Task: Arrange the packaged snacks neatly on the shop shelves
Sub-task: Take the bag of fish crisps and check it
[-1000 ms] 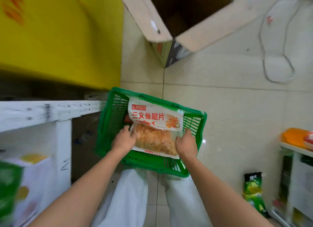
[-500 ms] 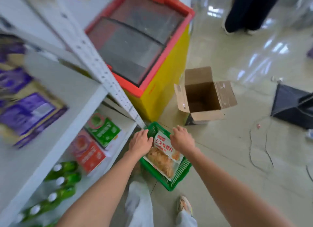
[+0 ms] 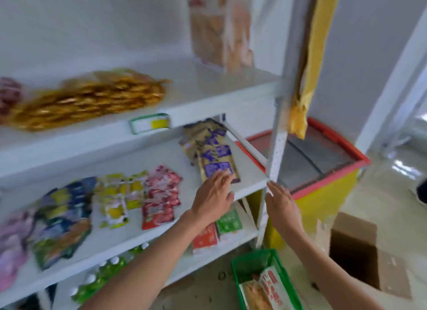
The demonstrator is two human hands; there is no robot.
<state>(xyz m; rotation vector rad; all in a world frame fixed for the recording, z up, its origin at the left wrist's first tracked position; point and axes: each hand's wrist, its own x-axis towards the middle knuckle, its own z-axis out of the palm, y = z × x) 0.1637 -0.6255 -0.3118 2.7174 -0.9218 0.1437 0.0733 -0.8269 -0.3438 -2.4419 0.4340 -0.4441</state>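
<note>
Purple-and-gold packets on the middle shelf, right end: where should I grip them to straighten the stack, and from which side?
Take the purple-and-gold packets by their near short edge, coming from the open shelf front. They lie flat, overlapped front to back, so that near edge is the reachable one. The left hand already has fingertips on the front packet; the right hand is open by the shelf post.
</note>
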